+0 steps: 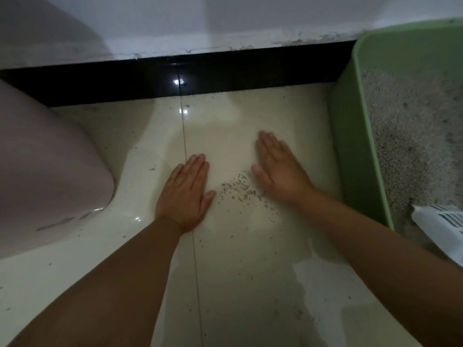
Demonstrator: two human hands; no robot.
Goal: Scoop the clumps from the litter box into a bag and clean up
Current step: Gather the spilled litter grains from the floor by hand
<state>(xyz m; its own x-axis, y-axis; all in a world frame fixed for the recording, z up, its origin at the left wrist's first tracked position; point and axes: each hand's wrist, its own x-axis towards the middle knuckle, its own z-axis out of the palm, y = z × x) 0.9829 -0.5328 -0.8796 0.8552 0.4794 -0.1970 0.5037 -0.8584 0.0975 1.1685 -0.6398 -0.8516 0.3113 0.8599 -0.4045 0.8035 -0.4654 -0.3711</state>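
Head view: left hand (186, 194) and right hand (278, 169) lying flat, fingers straight, holding nothing, flanking spilled litter grains (240, 189) on floor (250, 271) beside litter box (350, 146).

Glossy cream floor tile (238, 259), smooth green plastic litter box (350, 136), coarse grainy litter (411, 136), white slotted plastic scoop (443, 226).

Dim and soft; a lamp glints off the glossy floor (225, 136), arm shadows fall near, edges bow from wide-angle distortion.
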